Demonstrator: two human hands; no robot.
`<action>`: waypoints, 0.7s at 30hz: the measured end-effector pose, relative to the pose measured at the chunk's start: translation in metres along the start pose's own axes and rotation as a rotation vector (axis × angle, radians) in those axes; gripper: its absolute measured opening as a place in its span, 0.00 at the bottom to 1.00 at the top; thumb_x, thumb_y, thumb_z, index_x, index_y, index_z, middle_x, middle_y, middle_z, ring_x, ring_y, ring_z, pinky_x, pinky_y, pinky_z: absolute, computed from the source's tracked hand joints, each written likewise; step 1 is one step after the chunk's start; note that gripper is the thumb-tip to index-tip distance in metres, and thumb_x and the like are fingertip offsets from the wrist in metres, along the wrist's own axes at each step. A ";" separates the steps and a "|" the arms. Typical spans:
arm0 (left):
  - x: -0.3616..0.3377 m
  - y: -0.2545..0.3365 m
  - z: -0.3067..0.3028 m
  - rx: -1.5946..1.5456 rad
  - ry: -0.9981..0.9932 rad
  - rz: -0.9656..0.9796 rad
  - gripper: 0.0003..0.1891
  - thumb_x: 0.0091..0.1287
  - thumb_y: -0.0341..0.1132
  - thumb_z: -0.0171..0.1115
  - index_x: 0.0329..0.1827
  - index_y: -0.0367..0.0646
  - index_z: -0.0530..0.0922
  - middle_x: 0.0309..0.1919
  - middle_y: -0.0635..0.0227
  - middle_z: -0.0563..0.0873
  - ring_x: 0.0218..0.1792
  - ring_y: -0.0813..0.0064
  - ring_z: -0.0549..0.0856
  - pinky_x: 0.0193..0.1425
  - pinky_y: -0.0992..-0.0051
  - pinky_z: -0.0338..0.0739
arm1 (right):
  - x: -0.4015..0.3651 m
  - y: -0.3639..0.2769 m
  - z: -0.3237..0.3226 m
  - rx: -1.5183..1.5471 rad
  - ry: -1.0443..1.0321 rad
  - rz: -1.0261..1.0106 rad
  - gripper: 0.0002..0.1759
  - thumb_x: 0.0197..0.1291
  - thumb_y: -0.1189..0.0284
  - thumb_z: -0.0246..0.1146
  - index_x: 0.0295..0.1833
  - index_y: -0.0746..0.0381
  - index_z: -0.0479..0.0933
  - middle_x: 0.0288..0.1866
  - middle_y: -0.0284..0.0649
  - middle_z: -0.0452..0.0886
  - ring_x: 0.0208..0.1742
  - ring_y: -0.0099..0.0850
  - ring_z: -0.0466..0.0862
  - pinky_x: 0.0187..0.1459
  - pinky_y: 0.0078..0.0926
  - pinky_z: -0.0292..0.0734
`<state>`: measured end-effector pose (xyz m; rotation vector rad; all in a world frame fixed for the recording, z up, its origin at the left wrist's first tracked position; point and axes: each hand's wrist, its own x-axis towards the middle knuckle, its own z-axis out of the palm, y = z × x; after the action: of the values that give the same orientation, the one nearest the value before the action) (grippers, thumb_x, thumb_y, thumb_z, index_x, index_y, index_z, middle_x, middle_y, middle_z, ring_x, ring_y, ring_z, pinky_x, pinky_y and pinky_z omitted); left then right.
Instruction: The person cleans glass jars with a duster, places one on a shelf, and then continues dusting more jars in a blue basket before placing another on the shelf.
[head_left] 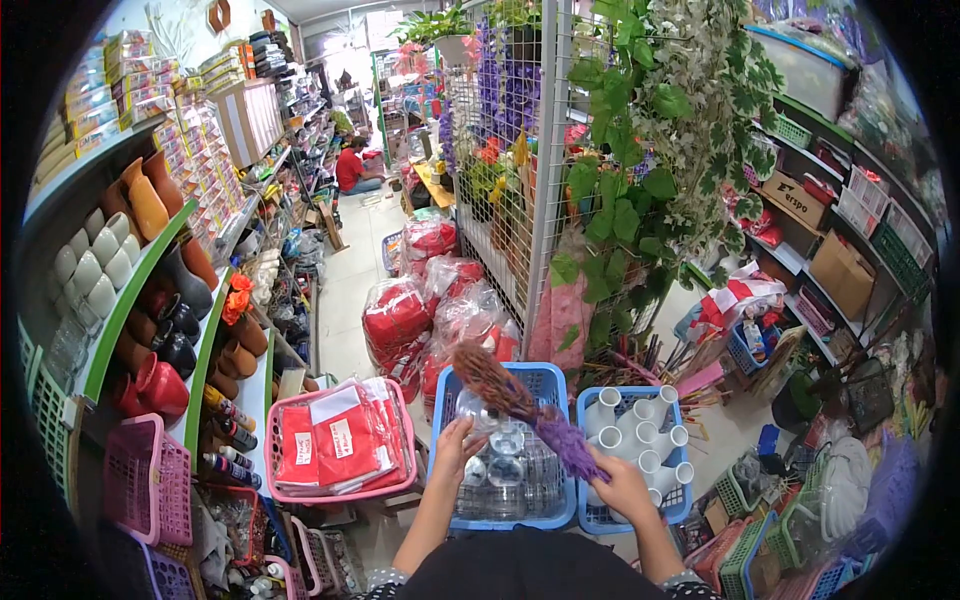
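My right hand [622,487] is closed round the purple end of a duster-like bundle [515,397], whose brown, bushy end points up and to the left. At its left, my left hand [457,446] grips a clear glass vessel [478,410], partly covered by the bundle. Beneath both hands stands a blue basket [567,470] holding several clear glass vessels [507,470]. Another blue basket [583,515], just right of it, is filled with white vases [648,434].
A pink basket [345,492] of red-and-white packets is at the left. Shelves of vases [148,200] line the left side. Red bagged bundles [395,312] lie ahead beside a wire rack [497,230]. A person in red [352,168] sits far down the aisle. Hanging leaves [620,150] are at upper right.
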<state>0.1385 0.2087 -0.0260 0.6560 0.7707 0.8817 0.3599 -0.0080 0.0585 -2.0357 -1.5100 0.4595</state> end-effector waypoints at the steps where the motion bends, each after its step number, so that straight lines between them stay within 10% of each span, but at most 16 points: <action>1: 0.000 -0.001 0.002 0.008 -0.025 -0.004 0.15 0.66 0.40 0.59 0.50 0.39 0.74 0.44 0.65 0.80 0.45 0.63 0.83 0.48 0.67 0.82 | 0.001 -0.003 0.003 0.017 0.004 -0.030 0.34 0.51 0.69 0.60 0.67 0.41 0.66 0.34 0.45 0.77 0.37 0.46 0.80 0.41 0.41 0.75; 13: -0.001 -0.007 0.011 -0.070 0.013 0.001 0.13 0.65 0.38 0.60 0.47 0.40 0.74 0.42 0.64 0.80 0.40 0.68 0.83 0.47 0.69 0.82 | 0.044 -0.007 0.027 0.093 -0.083 -0.240 0.33 0.51 0.69 0.59 0.67 0.43 0.66 0.36 0.48 0.79 0.39 0.48 0.80 0.42 0.42 0.75; 21: -0.013 0.002 0.020 0.021 -0.030 -0.029 0.11 0.62 0.34 0.64 0.43 0.40 0.75 0.39 0.68 0.80 0.35 0.73 0.84 0.41 0.76 0.83 | 0.087 0.005 0.039 0.169 0.173 0.094 0.30 0.52 0.69 0.59 0.65 0.52 0.68 0.43 0.51 0.81 0.43 0.47 0.81 0.44 0.43 0.75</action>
<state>0.1480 0.1948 -0.0092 0.6740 0.7619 0.8369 0.3680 0.0830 0.0301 -1.9656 -1.2355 0.4215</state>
